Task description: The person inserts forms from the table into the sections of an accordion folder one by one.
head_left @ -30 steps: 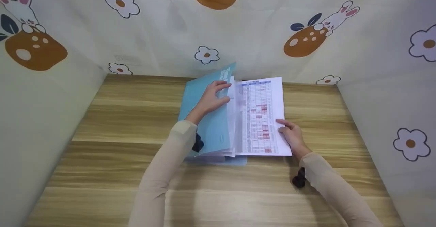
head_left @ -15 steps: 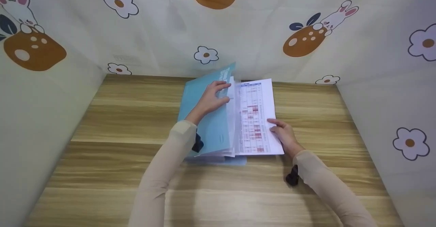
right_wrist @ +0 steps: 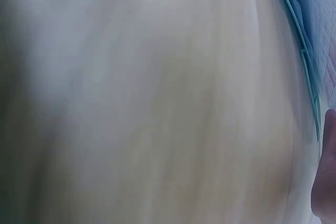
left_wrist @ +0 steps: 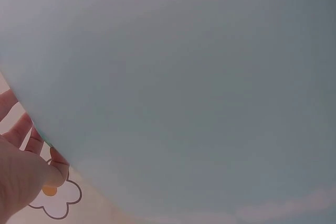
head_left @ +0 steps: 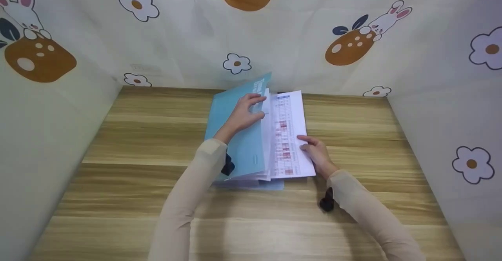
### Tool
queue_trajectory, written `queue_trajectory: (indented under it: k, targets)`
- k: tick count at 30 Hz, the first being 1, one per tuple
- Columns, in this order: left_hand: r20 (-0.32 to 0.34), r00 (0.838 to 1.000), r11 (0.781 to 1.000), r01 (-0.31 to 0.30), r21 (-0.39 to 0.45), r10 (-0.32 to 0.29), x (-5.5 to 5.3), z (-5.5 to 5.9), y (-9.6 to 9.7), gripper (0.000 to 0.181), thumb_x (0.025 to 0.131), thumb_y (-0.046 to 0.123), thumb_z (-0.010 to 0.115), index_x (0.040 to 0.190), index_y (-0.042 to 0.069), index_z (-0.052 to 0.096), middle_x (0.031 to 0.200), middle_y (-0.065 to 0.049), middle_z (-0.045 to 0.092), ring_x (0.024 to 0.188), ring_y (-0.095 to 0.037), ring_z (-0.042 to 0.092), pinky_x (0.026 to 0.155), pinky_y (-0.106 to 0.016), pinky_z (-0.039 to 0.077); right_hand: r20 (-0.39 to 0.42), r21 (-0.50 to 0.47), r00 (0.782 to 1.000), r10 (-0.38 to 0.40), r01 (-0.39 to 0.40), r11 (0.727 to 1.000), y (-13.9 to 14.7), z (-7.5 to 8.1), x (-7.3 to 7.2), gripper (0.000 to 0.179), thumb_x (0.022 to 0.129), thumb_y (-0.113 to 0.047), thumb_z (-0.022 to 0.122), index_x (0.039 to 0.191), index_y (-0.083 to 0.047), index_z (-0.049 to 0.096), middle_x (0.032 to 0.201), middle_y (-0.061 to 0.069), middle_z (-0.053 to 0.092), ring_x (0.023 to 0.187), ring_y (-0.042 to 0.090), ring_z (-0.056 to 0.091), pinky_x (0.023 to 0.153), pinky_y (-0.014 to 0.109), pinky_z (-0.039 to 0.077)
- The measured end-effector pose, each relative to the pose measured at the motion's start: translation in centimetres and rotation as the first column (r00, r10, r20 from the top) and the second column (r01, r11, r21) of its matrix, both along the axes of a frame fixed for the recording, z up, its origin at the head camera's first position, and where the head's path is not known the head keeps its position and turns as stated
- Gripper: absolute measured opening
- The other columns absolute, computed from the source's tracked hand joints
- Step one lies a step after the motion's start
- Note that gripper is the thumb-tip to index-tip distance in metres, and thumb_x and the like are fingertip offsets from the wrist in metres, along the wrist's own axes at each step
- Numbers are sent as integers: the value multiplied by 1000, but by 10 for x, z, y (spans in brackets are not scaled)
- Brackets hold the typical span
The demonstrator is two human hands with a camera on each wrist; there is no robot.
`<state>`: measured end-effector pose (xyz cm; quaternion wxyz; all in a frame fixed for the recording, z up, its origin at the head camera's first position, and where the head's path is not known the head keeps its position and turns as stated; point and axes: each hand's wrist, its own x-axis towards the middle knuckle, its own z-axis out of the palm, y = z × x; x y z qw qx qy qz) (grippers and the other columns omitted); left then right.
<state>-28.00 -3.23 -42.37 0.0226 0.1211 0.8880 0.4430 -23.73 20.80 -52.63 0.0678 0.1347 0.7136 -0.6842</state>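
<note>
A light blue folder [head_left: 244, 147] lies partly open at the middle of the table, its front cover raised along the right side. My left hand [head_left: 246, 110] grips that cover by its edge; in the left wrist view, the cover [left_wrist: 184, 87] fills most of the picture, with my fingers curled at its edge. Pale inner pages [head_left: 267, 143] show beneath. Jutting out to the right is a white sheet of paper [head_left: 288, 135] printed with a red-marked table. My right hand [head_left: 318, 155] pinches its right edge between thumb and fingers. The sheet's left part is hidden inside the folder.
The wood-grain table [head_left: 137, 198] runs to a pale cloth wall [head_left: 176, 37] printed with flowers and rabbits, close behind the folder. Similar cloth sides stand at left and right. A black wrist device [head_left: 326, 200] hangs by my right sleeve.
My right hand has moved left with the sheet, so less of the paper shows beyond the cover. My left hand and the raised cover have stayed in place.
</note>
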Motion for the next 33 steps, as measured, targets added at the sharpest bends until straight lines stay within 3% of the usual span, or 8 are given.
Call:
queue_trajectory:
  k: [14,23,33]
  targets:
    - [25,1000,1000,-6,-13,7,1,-1,0,51,78,26,59,127,25,48,134,5,33,124,-16,24,96,-41,28,-24,-17,1000,12,-13,1000,-24,0,2,38,75,10,47,111,2,58,111,17,54,89,24,53,71,28,44]
    - [-17,1000,1000,25,-10,-25,0,-1,0,49,77,23,57,126,20,50,133,1,35,121,-17,27,95,-40,29,-58,-18,998,30,-31,999,-34,0,5,38,74,10,48,110,4,59,107,17,55,85,22,53,68,26,44]
    - [4,1000,1000,21,-1,-21,1,0,-1,49,78,23,59,127,21,49,133,2,34,122,-17,26,95,-43,28,-75,23,996,56,-54,998,-45,-1,5,37,72,10,50,108,4,60,117,17,51,102,24,45,85,32,36]
